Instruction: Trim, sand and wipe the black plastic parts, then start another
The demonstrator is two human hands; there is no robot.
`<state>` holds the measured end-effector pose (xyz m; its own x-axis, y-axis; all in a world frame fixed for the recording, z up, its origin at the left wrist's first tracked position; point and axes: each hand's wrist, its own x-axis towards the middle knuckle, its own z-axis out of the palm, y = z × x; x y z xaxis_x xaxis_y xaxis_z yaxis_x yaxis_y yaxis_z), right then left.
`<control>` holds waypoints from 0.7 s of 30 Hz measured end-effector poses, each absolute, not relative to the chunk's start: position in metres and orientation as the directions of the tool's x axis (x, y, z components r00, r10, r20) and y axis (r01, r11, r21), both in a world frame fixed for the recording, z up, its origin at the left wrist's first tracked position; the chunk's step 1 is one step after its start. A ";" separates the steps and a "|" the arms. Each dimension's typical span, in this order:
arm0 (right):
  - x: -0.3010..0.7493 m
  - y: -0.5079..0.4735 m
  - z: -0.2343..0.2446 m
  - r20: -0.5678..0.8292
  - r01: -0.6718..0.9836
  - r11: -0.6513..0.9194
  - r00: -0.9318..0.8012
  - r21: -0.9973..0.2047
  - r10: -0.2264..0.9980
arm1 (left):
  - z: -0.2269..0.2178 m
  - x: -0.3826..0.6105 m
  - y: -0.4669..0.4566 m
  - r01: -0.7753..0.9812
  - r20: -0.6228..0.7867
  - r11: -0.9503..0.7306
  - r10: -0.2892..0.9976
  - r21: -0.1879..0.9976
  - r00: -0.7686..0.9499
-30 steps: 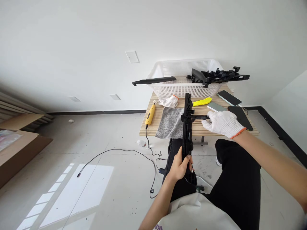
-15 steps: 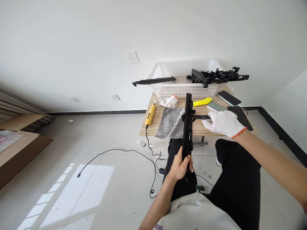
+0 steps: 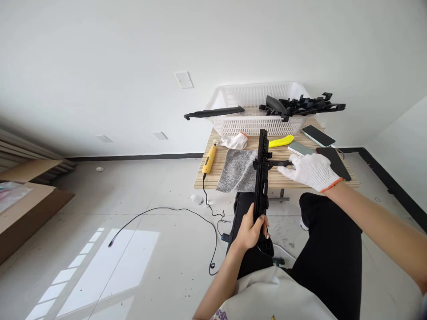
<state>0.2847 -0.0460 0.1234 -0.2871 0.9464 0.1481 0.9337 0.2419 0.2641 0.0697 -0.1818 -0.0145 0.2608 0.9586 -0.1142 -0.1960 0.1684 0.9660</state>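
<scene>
Head cam view, biggest stuff first: white wall (image 3: 100, 66) at the back and pale floor (image 3: 167, 275) with sunlight patches on it. Next up is the desk (image 3: 278, 178), slatted light wood, set near the wall. White plastic basket (image 3: 253, 126) takes up its back edge, with a tangle of black parts (image 3: 307, 106) poking out the right end and one long dark strip (image 3: 216, 112) lying across the left end.

Then the main piece, a long black plastic part (image 3: 261, 186). It runs from over the left leg (image 3: 243, 209) up in front of the desk, covering the right edge of a grey cloth (image 3: 235, 171). Left hand (image 3: 249, 231) is bare, grip wrapped round the lower end. Right hand (image 3: 308, 171) wears a white knit glove with an orange cuff edge, over the desk's right side.

Smaller bits: a flat black slab (image 3: 335, 162) beside the gloved hand, a phone (image 3: 318, 136) behind it, a yellow corded tool (image 3: 209, 160) left of the cloth, plus a neon yellow handle (image 3: 281, 142) near the basket. Skinniest thing is a slim black bar (image 3: 276, 163) sticking out sideways from the long part; the right grip is pinched on its outer end.
</scene>
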 end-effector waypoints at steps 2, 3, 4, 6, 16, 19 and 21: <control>0.284 -0.048 0.124 0.128 0.935 0.222 -0.264 0.277 0.956 | -0.014 0.070 -0.182 -0.194 -0.115 0.168 0.959 0.967 0.258; 0.283 -0.049 0.124 0.128 0.935 0.214 -0.258 0.283 0.958 | -0.014 0.070 -0.182 -0.193 -0.116 0.168 0.959 0.967 0.257; 0.283 -0.050 0.123 0.139 0.935 0.214 -0.261 0.282 0.955 | -0.014 0.070 -0.182 -0.193 -0.116 0.169 0.959 0.967 0.257; 0.282 -0.053 0.121 0.164 0.935 0.223 -0.275 0.277 0.948 | -0.014 0.070 -0.182 -0.192 -0.116 0.169 0.959 0.967 0.260; 0.284 -0.056 0.111 0.192 0.937 0.207 -0.266 0.282 0.945 | -0.014 0.069 -0.182 -0.189 -0.134 0.184 0.959 0.965 0.249; 0.284 -0.055 0.109 0.197 0.933 0.215 -0.277 0.287 0.940 | -0.013 0.069 -0.182 -0.181 -0.139 0.187 0.959 0.966 0.246; 0.284 -0.054 0.108 0.202 0.931 0.221 -0.285 0.289 0.937 | -0.012 0.069 -0.182 -0.179 -0.142 0.189 0.958 0.965 0.248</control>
